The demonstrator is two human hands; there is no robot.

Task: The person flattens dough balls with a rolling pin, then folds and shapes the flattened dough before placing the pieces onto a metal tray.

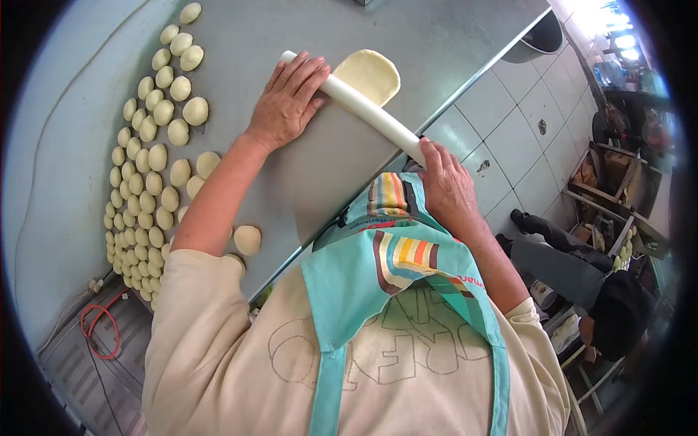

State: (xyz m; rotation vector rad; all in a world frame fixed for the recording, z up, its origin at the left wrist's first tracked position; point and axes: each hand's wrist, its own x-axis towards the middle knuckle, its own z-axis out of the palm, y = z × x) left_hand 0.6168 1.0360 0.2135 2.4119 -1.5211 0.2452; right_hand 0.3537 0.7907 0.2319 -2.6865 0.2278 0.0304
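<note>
— Two hands are seen on one rolling pin (367,109). How is it held?

— Nearest, the right hand (447,185) is wrapped shut around the pin's near end, at the table (465,51) edge. Further out, the left hand (289,98) is laid open and flat, palm down, over the far end; nothing is gripped there.

— And the dough?

— A flattened round of dough (371,74) is lying on the table just beyond the pin, touched by it at the middle. It is judged soft, light and easily torn or stuck, so it would best be lifted from under its edge with spread fingers. The pin is judged stiff and smooth; its bare ends are the places to be held.

— Beyond that?

— Many dough balls (149,182) are ranged in rows along the left of the table, apart from the hands.
</note>
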